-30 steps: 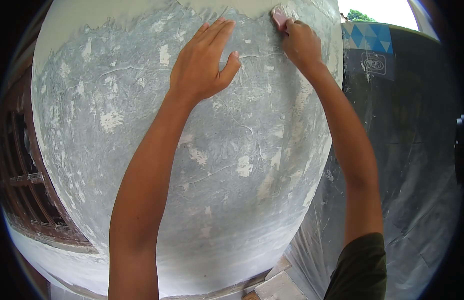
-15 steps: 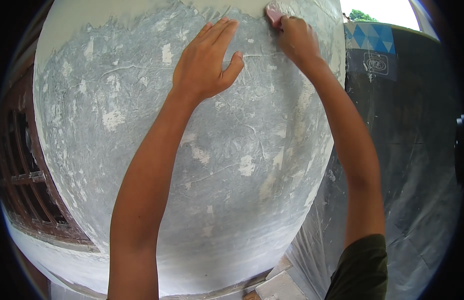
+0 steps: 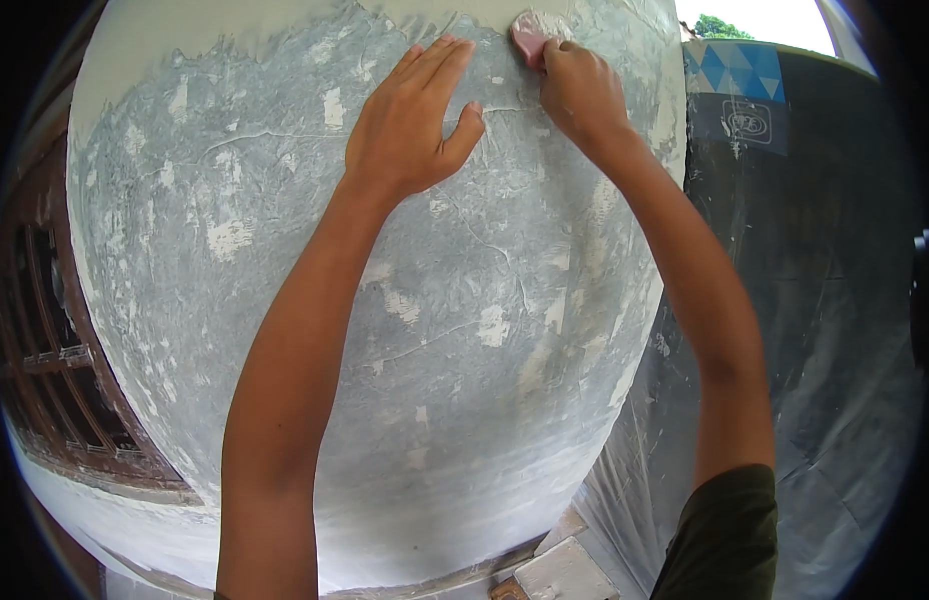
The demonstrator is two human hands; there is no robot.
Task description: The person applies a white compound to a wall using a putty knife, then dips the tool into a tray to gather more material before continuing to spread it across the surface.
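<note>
While the left hand [image 3: 409, 125] lies against the upper part of the wall [image 3: 424, 290], palm toward it, its fingers extend upward close together and its thumb angles out to the right. The right hand [image 3: 584, 95], level with it and a little apart, is closed around one pink tool [image 3: 528, 40] held at the wall's upper right, near the edge of the pale coating [image 3: 134, 50]. Both arms reach up and forward, the right one bent more at the elbow. Two hands, one tool, one barred window [image 3: 69, 350] at left and one dark sheet [image 3: 834, 260] at right are visible.
</note>
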